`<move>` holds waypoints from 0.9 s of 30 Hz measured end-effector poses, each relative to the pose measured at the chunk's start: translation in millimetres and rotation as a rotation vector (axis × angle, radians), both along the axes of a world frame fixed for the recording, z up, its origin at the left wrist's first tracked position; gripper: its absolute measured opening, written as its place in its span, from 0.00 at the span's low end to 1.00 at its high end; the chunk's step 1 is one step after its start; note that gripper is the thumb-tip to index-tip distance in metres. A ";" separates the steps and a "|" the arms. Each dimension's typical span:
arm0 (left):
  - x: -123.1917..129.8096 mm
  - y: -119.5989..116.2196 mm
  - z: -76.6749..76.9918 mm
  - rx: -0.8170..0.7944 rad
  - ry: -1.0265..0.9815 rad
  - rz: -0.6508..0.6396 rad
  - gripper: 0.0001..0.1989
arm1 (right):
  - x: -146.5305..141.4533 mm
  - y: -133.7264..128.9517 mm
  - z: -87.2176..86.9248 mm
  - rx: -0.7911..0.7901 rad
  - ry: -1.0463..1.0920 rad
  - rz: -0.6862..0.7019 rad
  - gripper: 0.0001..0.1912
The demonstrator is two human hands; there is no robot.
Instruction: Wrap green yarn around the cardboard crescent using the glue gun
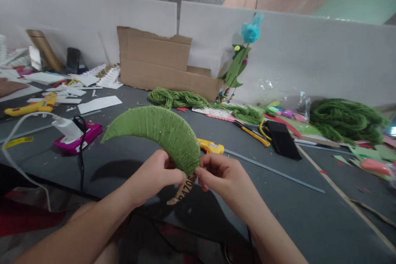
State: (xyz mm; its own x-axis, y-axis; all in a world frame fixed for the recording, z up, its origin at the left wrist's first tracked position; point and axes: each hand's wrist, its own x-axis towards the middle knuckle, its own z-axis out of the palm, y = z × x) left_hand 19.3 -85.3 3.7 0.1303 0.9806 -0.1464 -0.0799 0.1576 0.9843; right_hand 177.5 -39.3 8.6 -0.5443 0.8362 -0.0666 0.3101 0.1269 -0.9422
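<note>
A crescent-shaped piece of cardboard (157,126), wound with green yarn over most of its length, is held up above the front of the table. Its lower tip is bare brown card with printed characters. My left hand (159,173) grips the crescent from the left near that tip, thumb across its face. Against the right edge, where the winding stops, my right hand (221,173) has thumb and forefinger pinched together; the yarn end between them is too fine to make out. Behind the crescent lies a yellow glue gun (212,147), partly hidden.
Green yarn skeins (177,98) lie near a cardboard sheet (151,57). To the right are a utility knife (253,134), a black phone (283,139) and a large yarn pile (346,119). A magenta power strip (77,138) with cables and another yellow glue gun (32,106) are left.
</note>
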 end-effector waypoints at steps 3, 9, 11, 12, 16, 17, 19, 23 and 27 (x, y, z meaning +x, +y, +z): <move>0.7 -1.0 -0.8 0.000 0.040 0.005 0.07 | -2.2 -0.2 -2.5 0.008 -0.010 0.005 0.06; -1.7 1.5 -0.8 0.045 0.147 0.110 0.04 | 0.4 5.2 0.0 0.013 -0.048 0.006 0.06; -2.4 2.1 0.0 0.045 0.164 0.137 0.04 | 2.3 6.1 2.0 0.082 -0.079 -0.005 0.06; -2.6 2.1 0.4 0.038 0.170 0.144 0.05 | 3.0 6.1 2.7 0.105 -0.083 -0.011 0.06; -2.9 0.7 1.1 0.045 0.157 0.141 0.06 | 3.1 5.4 1.4 0.147 -0.057 -0.036 0.05; -2.8 0.4 1.1 0.051 0.155 0.137 0.06 | 2.6 5.2 0.6 0.152 -0.050 -0.041 0.05; -2.4 0.4 0.9 0.050 0.156 0.131 0.05 | 1.5 4.9 -1.0 0.166 -0.038 -0.053 0.05; -1.0 1.7 0.5 0.025 0.136 0.145 0.06 | -1.1 3.8 -1.3 0.189 -0.022 -0.098 0.05; 0.1 2.3 1.7 0.012 0.092 0.153 0.06 | -3.4 3.0 0.8 0.075 0.031 -0.102 0.06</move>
State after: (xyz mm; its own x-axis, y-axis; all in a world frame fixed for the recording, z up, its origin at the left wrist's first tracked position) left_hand 19.4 -82.9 5.4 -0.0344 0.9898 -0.1385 -0.0119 0.1382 0.9903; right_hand 174.1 -36.3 9.4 -0.4573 0.8892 0.0134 0.2961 0.1665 -0.9405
